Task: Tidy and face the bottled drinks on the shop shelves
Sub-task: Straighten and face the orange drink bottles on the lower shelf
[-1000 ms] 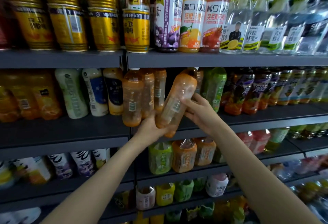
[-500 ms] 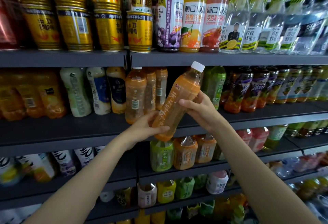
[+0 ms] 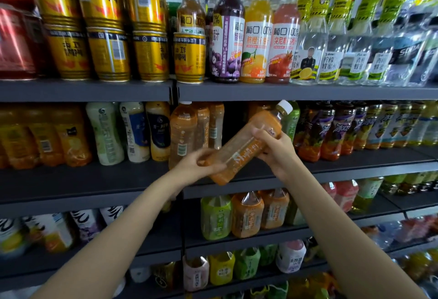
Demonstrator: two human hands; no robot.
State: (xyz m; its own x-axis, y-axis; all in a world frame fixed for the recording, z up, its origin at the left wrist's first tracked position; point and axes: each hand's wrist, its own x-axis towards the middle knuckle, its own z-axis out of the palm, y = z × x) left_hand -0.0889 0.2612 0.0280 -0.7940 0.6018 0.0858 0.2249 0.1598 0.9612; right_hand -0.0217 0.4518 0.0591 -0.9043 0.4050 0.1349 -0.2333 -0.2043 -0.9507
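Note:
An orange tea bottle (image 3: 246, 144) with a white cap lies tilted in front of the second shelf (image 3: 355, 163), cap up and to the right. My left hand (image 3: 196, 163) grips its lower end from the left. My right hand (image 3: 275, 147) holds its upper body from the right, fingers curled over the label. Behind my left hand, several matching orange bottles (image 3: 182, 130) stand upright in a row on that shelf. A dark gap shows between that row and the green bottle (image 3: 290, 121) to the right.
Gold cans (image 3: 106, 52) and juice bottles (image 3: 254, 38) fill the top shelf, clear bottles (image 3: 331, 45) to their right. Dark-labelled bottles (image 3: 331, 130) line the second shelf on the right, pale bottles (image 3: 106, 133) on the left. Lower shelves carry small green and orange bottles (image 3: 246, 213).
The bottle came out of the shelf row and tipped further towards horizontal, its label turning in my hands. The view moved closer and upward.

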